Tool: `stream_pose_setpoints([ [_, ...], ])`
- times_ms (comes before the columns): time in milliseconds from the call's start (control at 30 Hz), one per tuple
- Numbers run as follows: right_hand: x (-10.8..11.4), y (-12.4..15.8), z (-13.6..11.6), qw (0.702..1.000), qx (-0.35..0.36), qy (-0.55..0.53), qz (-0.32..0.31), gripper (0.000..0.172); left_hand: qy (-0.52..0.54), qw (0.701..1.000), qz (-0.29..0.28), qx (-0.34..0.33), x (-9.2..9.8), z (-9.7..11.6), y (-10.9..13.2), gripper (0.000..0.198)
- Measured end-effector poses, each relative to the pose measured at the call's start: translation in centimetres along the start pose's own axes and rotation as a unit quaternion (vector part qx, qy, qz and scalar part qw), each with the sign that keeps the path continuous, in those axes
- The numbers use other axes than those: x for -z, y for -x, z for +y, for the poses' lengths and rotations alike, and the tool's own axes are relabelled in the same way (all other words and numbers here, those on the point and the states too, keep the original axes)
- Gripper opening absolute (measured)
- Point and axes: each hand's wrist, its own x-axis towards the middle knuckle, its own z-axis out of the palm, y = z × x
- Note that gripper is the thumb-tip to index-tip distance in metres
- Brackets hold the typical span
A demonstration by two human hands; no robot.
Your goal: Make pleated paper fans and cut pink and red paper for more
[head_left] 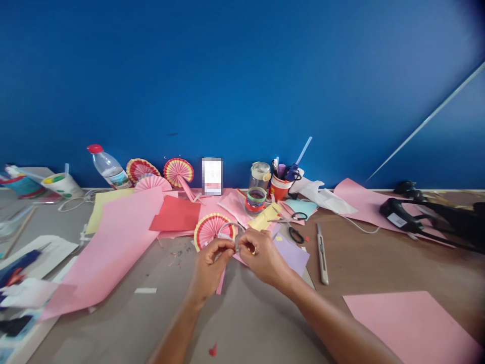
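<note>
Close together at the middle of the table, both my hands are closed in a pinch. Between them is a thin, see-through ring (232,224) that looks like a roll of clear tape. My left hand (210,265) grips its lower left side, thumb and forefinger together. On the right side, the curled fingers of my right hand (263,254) hold it too; the exact grip is partly hidden. Just behind lies a pleated pink paper fan (208,231) with a red and yellow rim, partly covered by the ring and my left hand. A purple paper sheet (291,253) lies beside my right hand.
Black-handled scissors (296,234) and a box cutter (322,255) lie to the right. Along the blue wall stand a plastic bottle (109,164), more fans (178,172), a jar (259,174) and a red cup (279,189) of tools. Pink sheets (125,237) spread left.
</note>
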Motion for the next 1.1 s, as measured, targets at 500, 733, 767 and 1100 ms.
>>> stream_pose_setpoints([
  [500,-0.4,0.4,0.1,0.997,0.034,0.075,-0.005,0.015,-0.216,0.968,0.052,-0.115,-0.4,-0.3,0.3,0.008],
  [733,0.6,0.2,-0.1,1.0,-0.015,-0.016,-0.017,0.013,-0.106,0.994,0.016,0.017,0.0,1.1,0.3,0.016],
  [767,0.6,0.2,-0.1,0.999,-0.018,-0.034,-0.012,0.01,-0.087,0.996,0.013,0.028,-0.1,1.2,0.3,0.017],
  [1100,-1.3,1.3,0.7,0.979,0.177,0.072,0.07,0.009,-0.028,0.999,0.008,0.034,-0.8,1.0,0.3,0.021],
])
